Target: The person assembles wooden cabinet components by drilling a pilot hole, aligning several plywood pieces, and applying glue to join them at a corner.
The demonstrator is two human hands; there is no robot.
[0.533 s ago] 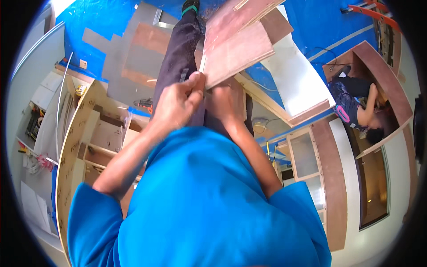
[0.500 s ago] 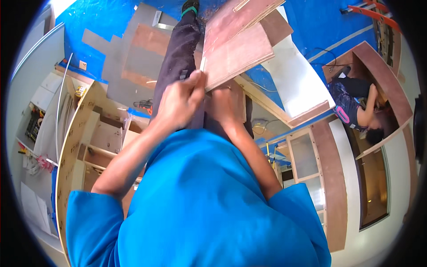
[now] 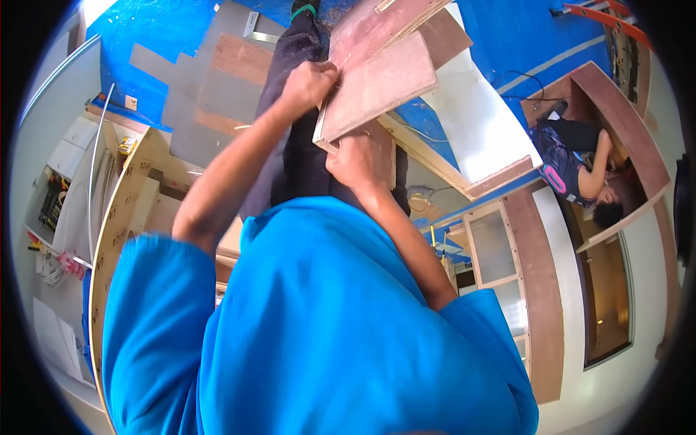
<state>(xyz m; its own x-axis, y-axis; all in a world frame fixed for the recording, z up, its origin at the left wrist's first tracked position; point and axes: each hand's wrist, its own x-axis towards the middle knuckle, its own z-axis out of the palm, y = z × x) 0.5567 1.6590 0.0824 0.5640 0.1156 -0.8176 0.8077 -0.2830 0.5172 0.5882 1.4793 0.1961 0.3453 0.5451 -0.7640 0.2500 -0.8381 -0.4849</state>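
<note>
A reddish plywood board (image 3: 380, 87) lies across my legs, its near edge toward my body. At the board's left edge is my left hand (image 3: 308, 85), its fingers curled in a pinch; whatever is between them is too small to make out. My right hand (image 3: 362, 159) is closed at the near left corner, its knuckles below the near edge and some fingers hidden under the board. Another plywood piece (image 3: 384, 27) with a pale strip on it adjoins the board on the far side, and a browner piece (image 3: 446, 40) shows behind.
Blue sheeting (image 3: 507, 36) covers the floor, with grey panels (image 3: 188, 87) and a metal square (image 3: 254, 29) on it. A white panel (image 3: 482, 123) lies to the right. A curved plywood cabinet (image 3: 116, 239) stands left. At right, another person (image 3: 573, 156) works inside a wooden cabinet (image 3: 649, 152).
My left hand has moved away from me along the board's left edge. The board's near corner has shifted slightly left and toward me, with my right hand staying at it.
</note>
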